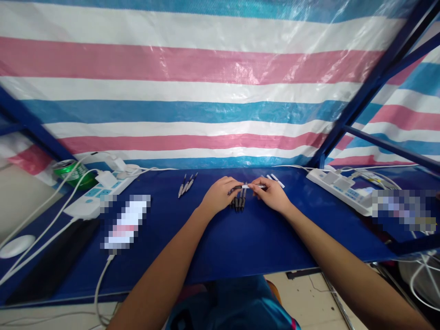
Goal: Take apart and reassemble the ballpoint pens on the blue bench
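Observation:
Both hands are closed on one slim black-and-white pen (244,186), held level above the blue desktop. My left hand (218,195) grips its dark left end, and my right hand (272,195) pinches it toward the right. Just beneath, between the hands, several dark-ended pen parts (239,204) lie side by side, partly hidden by the fingers and the pen. To the left of my left hand lie several slim grey pen pieces with pointed ends (187,185). White stick-like pieces (277,180) lie behind my right hand, partly covered by it.
A power strip (99,195) with plugs and white cables stands at left, near a green can (74,174) and a blurred phone (127,222). Another power strip (340,190) lies at right. Blue metal frame bars (364,87) and striped sheeting (206,112) enclose the desk (237,247).

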`<state>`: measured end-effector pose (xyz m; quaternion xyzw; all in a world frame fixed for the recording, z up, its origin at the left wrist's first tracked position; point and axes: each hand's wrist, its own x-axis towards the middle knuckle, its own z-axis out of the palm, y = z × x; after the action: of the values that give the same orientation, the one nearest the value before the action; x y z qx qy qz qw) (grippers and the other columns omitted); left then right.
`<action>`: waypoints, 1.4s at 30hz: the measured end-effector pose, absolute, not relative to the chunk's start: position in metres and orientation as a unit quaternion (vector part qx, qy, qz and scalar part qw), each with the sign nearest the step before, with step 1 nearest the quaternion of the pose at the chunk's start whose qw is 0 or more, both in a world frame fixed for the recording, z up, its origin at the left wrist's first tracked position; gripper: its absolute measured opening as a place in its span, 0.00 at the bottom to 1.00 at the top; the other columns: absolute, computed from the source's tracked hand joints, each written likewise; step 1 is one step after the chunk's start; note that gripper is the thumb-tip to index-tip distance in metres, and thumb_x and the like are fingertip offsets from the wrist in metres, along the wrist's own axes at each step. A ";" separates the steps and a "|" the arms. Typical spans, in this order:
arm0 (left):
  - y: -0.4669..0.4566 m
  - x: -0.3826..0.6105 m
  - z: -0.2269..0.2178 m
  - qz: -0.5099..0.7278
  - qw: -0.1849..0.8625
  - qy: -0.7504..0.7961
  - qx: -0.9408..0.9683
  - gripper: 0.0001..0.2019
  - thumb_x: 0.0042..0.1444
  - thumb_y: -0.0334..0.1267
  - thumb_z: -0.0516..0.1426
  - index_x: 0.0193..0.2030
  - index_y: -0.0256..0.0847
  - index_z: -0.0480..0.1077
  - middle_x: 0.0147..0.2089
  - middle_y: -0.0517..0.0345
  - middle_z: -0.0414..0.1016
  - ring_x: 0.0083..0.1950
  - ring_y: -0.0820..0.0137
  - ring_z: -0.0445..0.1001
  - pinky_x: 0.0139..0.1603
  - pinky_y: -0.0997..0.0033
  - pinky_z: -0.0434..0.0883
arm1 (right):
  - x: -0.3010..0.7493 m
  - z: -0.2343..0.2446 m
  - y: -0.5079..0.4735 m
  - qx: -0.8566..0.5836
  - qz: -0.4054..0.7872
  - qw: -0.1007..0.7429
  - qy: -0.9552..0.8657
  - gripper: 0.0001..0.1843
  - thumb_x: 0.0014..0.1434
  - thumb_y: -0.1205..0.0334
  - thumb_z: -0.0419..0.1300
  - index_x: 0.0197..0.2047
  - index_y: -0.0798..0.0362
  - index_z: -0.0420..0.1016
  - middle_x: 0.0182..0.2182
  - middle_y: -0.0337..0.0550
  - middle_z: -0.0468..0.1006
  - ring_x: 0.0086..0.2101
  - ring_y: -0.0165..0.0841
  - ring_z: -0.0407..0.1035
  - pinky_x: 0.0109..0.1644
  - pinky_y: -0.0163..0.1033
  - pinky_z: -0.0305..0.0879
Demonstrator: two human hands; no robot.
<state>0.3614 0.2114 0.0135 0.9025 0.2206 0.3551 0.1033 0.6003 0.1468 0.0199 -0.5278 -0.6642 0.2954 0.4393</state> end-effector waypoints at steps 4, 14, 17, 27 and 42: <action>0.213 0.362 0.011 0.358 0.098 0.217 0.903 0.10 0.68 0.31 0.60 0.54 0.43 0.77 0.52 0.51 0.81 0.53 0.62 0.77 0.58 0.58 0.75 | 0.600 0.020 0.147 -0.526 0.288 0.443 -0.666 0.24 0.64 0.34 0.64 0.39 0.48 0.80 0.28 0.42 0.80 0.25 0.36 0.72 0.31 0.43 0.69; 0.208 0.361 0.011 0.315 0.101 0.237 0.914 0.11 0.68 0.33 0.60 0.56 0.43 0.76 0.53 0.51 0.79 0.54 0.62 0.77 0.57 0.60 0.74 | 0.601 0.017 0.147 -0.522 0.278 0.427 -0.684 0.23 0.66 0.35 0.62 0.40 0.47 0.79 0.28 0.42 0.80 0.25 0.37 0.73 0.30 0.42 0.68; 0.208 0.361 0.010 0.282 0.106 0.245 0.922 0.12 0.69 0.34 0.59 0.57 0.44 0.76 0.53 0.52 0.79 0.56 0.61 0.76 0.57 0.60 0.73 | 0.602 0.016 0.148 -0.518 0.266 0.408 -0.703 0.21 0.69 0.38 0.61 0.40 0.48 0.79 0.29 0.42 0.81 0.26 0.36 0.73 0.32 0.42 0.69; 0.208 0.368 0.014 0.216 0.127 0.242 0.937 0.10 0.71 0.35 0.55 0.52 0.41 0.78 0.47 0.50 0.79 0.53 0.60 0.75 0.59 0.56 0.71 | 0.601 0.016 0.145 -0.502 0.231 0.292 -0.780 0.18 0.72 0.44 0.58 0.42 0.49 0.80 0.29 0.40 0.81 0.27 0.34 0.71 0.33 0.38 0.62; 0.206 0.365 0.011 0.285 0.116 0.204 0.929 0.12 0.71 0.35 0.56 0.54 0.43 0.79 0.46 0.50 0.80 0.50 0.61 0.76 0.58 0.57 0.72 | 0.601 0.014 0.148 -0.484 0.241 0.332 -0.773 0.19 0.71 0.43 0.59 0.44 0.48 0.82 0.36 0.43 0.85 0.34 0.38 0.75 0.39 0.42 0.68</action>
<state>0.3649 0.2064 0.0112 0.9293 0.2038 0.2854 0.1156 0.6010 0.1482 0.0139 -0.4838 -0.7732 0.2410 0.3316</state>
